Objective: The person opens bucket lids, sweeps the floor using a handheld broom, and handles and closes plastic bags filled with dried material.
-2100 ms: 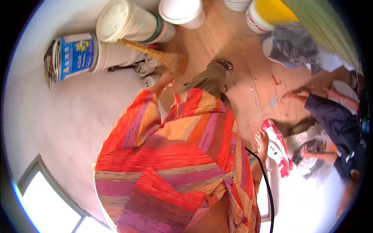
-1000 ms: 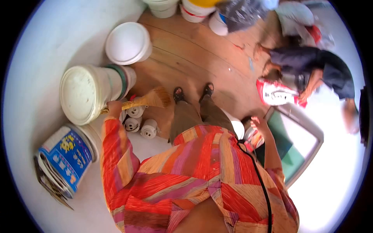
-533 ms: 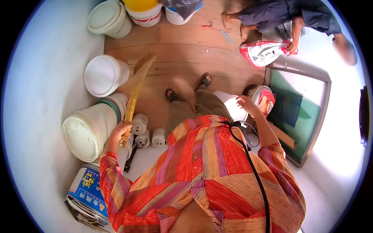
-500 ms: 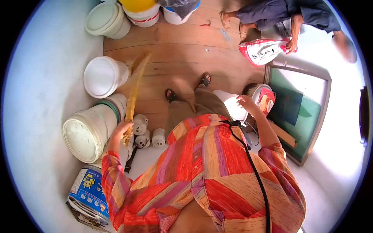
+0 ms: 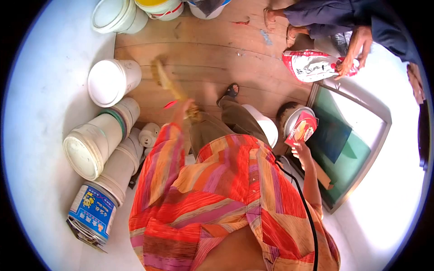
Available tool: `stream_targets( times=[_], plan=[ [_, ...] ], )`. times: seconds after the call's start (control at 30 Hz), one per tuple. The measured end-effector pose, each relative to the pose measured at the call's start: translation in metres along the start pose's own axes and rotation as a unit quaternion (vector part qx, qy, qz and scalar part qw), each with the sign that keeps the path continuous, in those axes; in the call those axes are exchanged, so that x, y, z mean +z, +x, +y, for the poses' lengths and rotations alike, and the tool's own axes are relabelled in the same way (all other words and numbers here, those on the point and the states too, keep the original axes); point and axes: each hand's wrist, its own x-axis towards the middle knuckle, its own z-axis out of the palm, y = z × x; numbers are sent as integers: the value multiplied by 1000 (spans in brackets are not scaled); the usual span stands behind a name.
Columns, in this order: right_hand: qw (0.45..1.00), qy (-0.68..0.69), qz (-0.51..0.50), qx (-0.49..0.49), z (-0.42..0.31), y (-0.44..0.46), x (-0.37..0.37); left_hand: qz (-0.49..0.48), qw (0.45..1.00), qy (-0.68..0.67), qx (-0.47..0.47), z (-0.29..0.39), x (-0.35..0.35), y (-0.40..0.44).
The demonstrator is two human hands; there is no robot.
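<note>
My left hand [image 5: 182,110] is wrapped round the handle of a long yellow brush [image 5: 168,83], which is partly smeared by motion. Its bristled end points up and left over the wooden floor, while the handle's knobby end sticks out beside my left leg. On the other side, my right hand [image 5: 302,151] pinches the lower edge of a flat red packet [image 5: 304,128] with a yellow print. The packet lies against the top of a bucket [image 5: 285,118] with a dark, stained side. A white bucket [image 5: 266,124] stands next to my right leg.
Lidded white buckets [image 5: 108,83] line the left wall, some lying tipped, near a blue tin [image 5: 93,212]. A framed green glass panel [image 5: 343,140] leans on the right. Another person's hands [image 5: 357,54] hold a white-and-red sack [image 5: 312,65].
My left hand has swung the brush rightward, in front of my left leg. My right hand has moved down and taken hold of the red packet's edge. The other person's second hand now shows at the sack.
</note>
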Motion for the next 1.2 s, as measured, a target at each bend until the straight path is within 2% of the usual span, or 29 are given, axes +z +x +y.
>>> stream_targets(
  times=[0.03,0.07,0.1,0.13,0.2,0.23,0.33,0.4,0.43,0.53,0.6,0.63,0.67,0.73,0.87,0.93,1.0,1.03,1.07,1.1,1.13,1.17,1.2],
  plan=[
    [1000,4,2,11,6,2,-6,-30,942,263,207,-15,30,1],
    [1000,14,0,26,8,4,-11,-54,774,499,387,-29,65,1],
    [999,38,-12,8,20,10,-20,-90,839,415,340,-29,112,-5],
    [999,40,-7,29,21,11,-28,-115,894,323,290,-30,159,-11],
    [998,49,-2,47,14,13,-35,-79,951,216,208,-67,224,54],
    [997,55,-1,46,9,11,-39,-19,999,6,-45,-54,275,45],
    [996,79,-12,33,23,18,-58,-5,998,-37,-40,-60,348,42],
    [994,106,-5,36,30,25,-69,-35,994,-67,-81,-56,371,42],
    [993,111,-5,35,35,26,-68,-35,994,-61,-80,-46,371,32],
    [991,130,6,33,45,37,-83,-83,996,42,19,-10,353,0],
    [988,147,7,46,52,49,-84,-54,992,104,43,21,315,-29],
    [988,149,4,45,54,53,-81,-29,993,114,19,42,295,-41],
    [988,141,-3,59,55,58,-77,-10,989,135,55,53,266,-40],
    [988,136,-23,76,45,67,-71,70,983,165,-35,78,204,-23],
    [988,138,-24,62,3,69,-58,79,990,111,-36,131,123,18],
    [989,140,-14,51,-15,66,-54,77,993,80,-48,140,116,52],
    [986,158,13,59,-28,60,-46,36,987,8,-154,143,133,101],
    [985,158,18,64,-35,57,-43,-35,962,237,131,124,149,112],
    [983,173,7,68,-40,51,-38,-66,901,340,263,109,169,115],
    [979,191,-7,69,-45,49,-33,-87,861,379,326,101,214,101],
    [975,203,-20,89,-45,51,-30,-103,899,323,277,95,249,89],
    [975,206,-22,85,-52,55,-26,-85,961,212,153,91,280,82],
    [976,196,-27,93,-58,56,-22,4,996,7,-88,87,308,86]
  ],
)
